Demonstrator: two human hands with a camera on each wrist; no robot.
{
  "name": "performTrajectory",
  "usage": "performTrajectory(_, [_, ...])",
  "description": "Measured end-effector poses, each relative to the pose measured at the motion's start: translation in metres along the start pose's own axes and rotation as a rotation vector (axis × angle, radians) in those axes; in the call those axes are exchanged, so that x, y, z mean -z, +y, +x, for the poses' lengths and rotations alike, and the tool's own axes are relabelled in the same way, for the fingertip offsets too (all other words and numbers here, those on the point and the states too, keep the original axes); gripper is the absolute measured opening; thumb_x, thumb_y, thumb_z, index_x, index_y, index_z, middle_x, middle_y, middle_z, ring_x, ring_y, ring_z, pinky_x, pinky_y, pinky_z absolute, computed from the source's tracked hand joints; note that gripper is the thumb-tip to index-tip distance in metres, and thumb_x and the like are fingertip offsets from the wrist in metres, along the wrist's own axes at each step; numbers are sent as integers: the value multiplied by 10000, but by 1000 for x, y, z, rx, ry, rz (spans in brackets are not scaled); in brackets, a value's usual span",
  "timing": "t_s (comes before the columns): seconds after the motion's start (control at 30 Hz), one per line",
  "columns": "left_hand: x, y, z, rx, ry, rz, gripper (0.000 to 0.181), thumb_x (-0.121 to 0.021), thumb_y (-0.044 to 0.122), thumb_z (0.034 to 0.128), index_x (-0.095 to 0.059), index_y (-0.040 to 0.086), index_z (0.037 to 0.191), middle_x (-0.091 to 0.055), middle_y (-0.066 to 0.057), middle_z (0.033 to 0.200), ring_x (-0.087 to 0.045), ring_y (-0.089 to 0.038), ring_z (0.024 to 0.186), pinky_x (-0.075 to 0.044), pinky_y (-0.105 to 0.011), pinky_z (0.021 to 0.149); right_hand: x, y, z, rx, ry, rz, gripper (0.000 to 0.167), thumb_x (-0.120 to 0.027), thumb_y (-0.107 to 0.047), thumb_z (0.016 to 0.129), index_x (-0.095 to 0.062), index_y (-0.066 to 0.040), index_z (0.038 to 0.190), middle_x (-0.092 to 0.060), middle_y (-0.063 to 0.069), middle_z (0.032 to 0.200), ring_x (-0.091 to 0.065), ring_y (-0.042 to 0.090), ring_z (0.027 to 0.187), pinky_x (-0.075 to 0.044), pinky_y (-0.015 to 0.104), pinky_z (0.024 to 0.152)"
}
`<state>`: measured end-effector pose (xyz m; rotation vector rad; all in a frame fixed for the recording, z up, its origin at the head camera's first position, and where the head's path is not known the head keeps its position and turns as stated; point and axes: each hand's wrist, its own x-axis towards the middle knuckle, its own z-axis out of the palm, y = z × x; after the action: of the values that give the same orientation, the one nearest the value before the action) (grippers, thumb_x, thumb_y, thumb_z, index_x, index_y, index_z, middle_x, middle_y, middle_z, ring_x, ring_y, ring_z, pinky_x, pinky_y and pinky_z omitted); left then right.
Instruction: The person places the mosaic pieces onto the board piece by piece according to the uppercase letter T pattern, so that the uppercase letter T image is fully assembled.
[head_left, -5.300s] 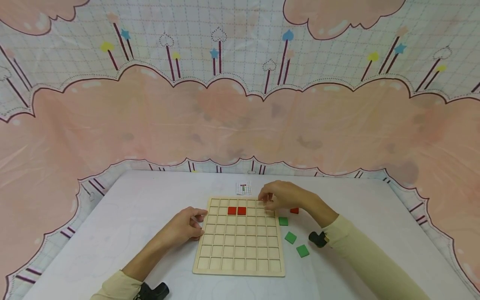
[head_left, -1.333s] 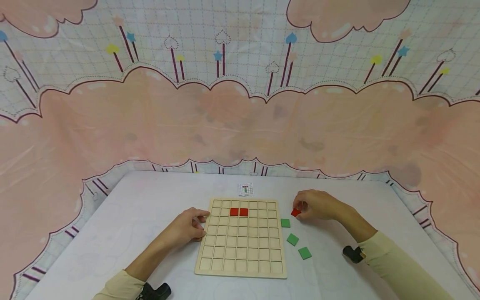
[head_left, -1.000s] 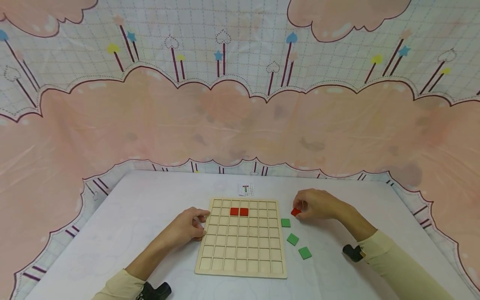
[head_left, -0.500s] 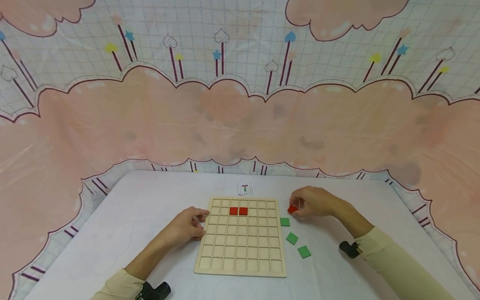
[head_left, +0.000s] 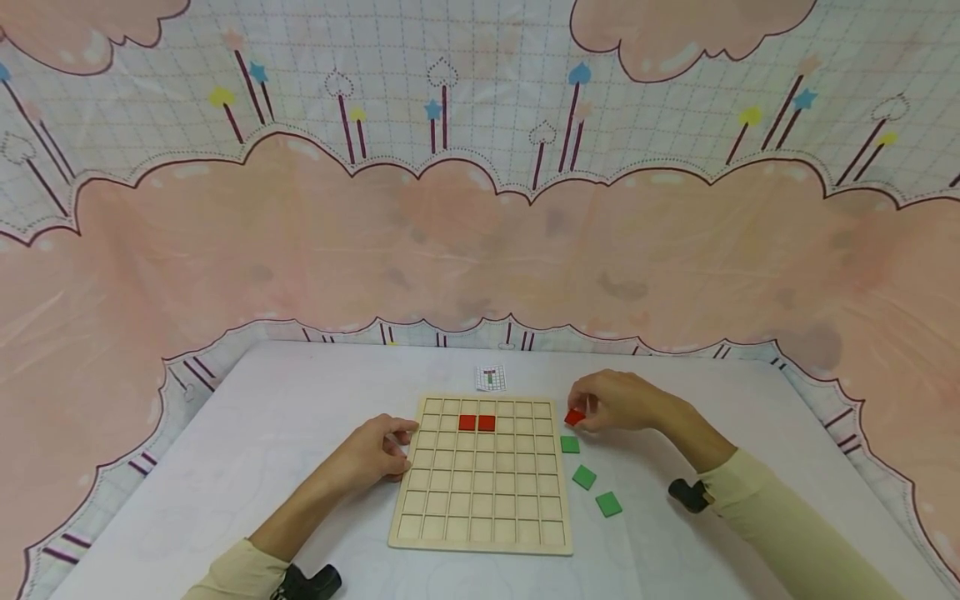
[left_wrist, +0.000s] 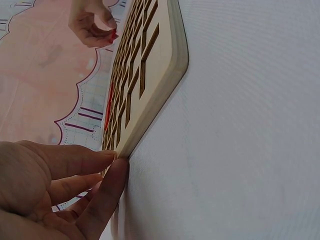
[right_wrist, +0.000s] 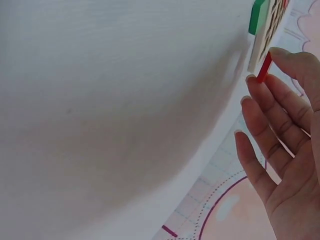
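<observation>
A pale wooden grid board (head_left: 480, 542) lies on the white table, with two red square tiles (head_left: 467, 422) side by side in its second row from the back. My left hand (head_left: 367, 452) rests at the board's left edge, index finger and thumb touching it at separate spots; in the left wrist view that hand (left_wrist: 60, 190) has its fingertips on the rim. Between thumb and fingers, my right hand (head_left: 618, 400) pinches a red square tile (head_left: 574, 417), tilted, just right of the board's back right corner. The right wrist view shows this tile (right_wrist: 264, 67) edge-on.
Several green square tiles lie right of the board, including one (head_left: 570, 444) by its edge, a second (head_left: 584, 477) and a third (head_left: 609, 504) nearer. A small printed pattern card (head_left: 491, 377) lies behind the board. A patterned cloth (head_left: 480, 250) hangs behind the table.
My right hand went from over the board to the red tile on the right, took hold of it, and has moved left with it towards the board. The left hand stays at the board's edge.
</observation>
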<state>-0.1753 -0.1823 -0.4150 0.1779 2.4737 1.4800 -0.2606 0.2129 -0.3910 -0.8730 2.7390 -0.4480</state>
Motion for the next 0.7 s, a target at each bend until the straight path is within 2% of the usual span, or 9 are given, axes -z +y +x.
performTrajectory(0.23, [1,-2,1,-39,-30,-14,570,-700,-179,784,-549,-159,1334,-519,-179,1073,-526,-203,804,-588,-283,616,0,-6,5,43,-2,6,161,-795,-290,854,-731,-261,999,-641,-133,869,-570,97,813,-518,248,670])
performTrajectory(0.5, [2,-2,1,-51,-37,-16,571,-702,-176,788,-541,-166,1336,-516,-183,1077,-525,-204,807,-588,-292,614,-3,-9,13,58,1,-6,183,-804,-351,851,-729,-301,1010,-631,-174,861,-570,72,815,-508,245,679])
performTrajectory(0.7, [2,-3,2,-59,-43,-10,575,-704,-173,788,-536,-170,1338,-515,-184,1073,-525,-202,804,-588,-292,614,-2,-16,19,82,-12,-2,183,-799,-343,860,-724,-291,1019,-639,-162,882,-573,80,835,-505,258,696])
